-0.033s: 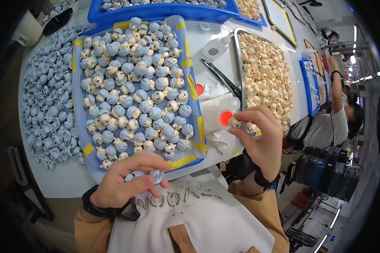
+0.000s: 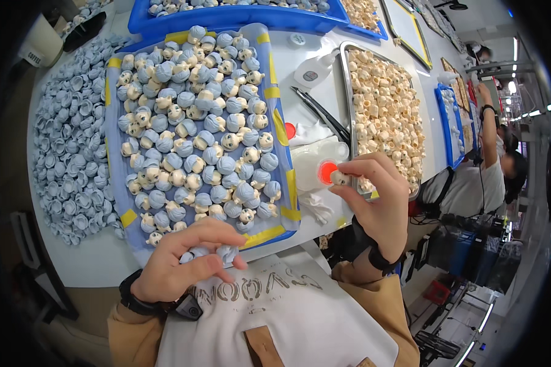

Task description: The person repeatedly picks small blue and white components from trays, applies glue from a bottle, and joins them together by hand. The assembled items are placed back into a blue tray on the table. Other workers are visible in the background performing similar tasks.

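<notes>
My right hand [image 2: 376, 205] pinches a small cream doll face piece [image 2: 340, 178] between thumb and fingertips. Just left of that piece is a translucent container with a bright red round mouth [image 2: 327, 171]; whether the two touch I cannot tell. Pale blue doll hair pieces [image 2: 227, 253] sit in my left hand [image 2: 187, 263], its fingers curled around them at the tray's front edge. In front of me, a cloth-lined blue tray [image 2: 292, 183] taped in yellow carries many assembled doll heads [image 2: 229, 140] with cream faces and blue hair.
Loose blue hair shells [image 2: 73, 147] form a large pile on the left. A metal tray [image 2: 351, 110] of cream face pieces stands right, beside black tweezers [image 2: 324, 113] and a white bottle [image 2: 312, 70]. Another blue bin [image 2: 239, 13] is behind. A co-worker [image 2: 477, 183] sits far right.
</notes>
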The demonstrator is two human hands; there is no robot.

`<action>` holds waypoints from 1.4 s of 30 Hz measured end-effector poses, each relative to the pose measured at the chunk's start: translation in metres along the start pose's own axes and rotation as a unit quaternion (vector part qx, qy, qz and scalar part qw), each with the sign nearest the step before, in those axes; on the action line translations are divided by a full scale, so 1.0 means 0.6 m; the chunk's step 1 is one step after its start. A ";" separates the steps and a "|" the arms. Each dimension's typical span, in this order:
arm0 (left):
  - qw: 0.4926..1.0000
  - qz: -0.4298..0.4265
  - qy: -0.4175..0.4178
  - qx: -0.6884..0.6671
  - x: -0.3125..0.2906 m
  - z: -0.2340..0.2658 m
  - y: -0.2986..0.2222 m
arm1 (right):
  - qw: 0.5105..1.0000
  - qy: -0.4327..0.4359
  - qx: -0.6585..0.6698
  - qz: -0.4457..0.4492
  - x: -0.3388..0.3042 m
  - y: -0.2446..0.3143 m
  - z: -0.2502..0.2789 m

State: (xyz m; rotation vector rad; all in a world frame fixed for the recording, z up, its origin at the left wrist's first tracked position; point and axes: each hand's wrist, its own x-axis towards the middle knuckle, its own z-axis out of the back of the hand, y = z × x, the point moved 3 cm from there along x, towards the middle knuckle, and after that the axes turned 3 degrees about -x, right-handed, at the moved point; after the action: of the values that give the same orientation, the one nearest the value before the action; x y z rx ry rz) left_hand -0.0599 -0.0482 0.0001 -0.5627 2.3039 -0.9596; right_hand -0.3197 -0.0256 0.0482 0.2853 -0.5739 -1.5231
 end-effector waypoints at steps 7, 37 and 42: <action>0.997 0.041 -0.018 -0.056 -0.002 0.005 -0.001 | 0.999 0.029 -0.018 -0.011 0.009 -0.006 -0.013; 0.973 -0.181 -0.001 0.145 0.013 0.003 0.000 | 0.963 0.023 0.184 0.196 -0.027 0.122 -0.087; 0.997 -0.053 -0.049 -0.032 0.010 -0.002 0.003 | 0.967 -0.088 0.151 0.185 -0.033 0.130 -0.104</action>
State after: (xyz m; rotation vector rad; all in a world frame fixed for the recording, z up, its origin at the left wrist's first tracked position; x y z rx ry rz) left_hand -0.0652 -0.0496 -0.0029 -0.7483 2.2423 -0.8892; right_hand -0.2197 -0.0132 0.0327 0.2597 -0.9491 -1.1039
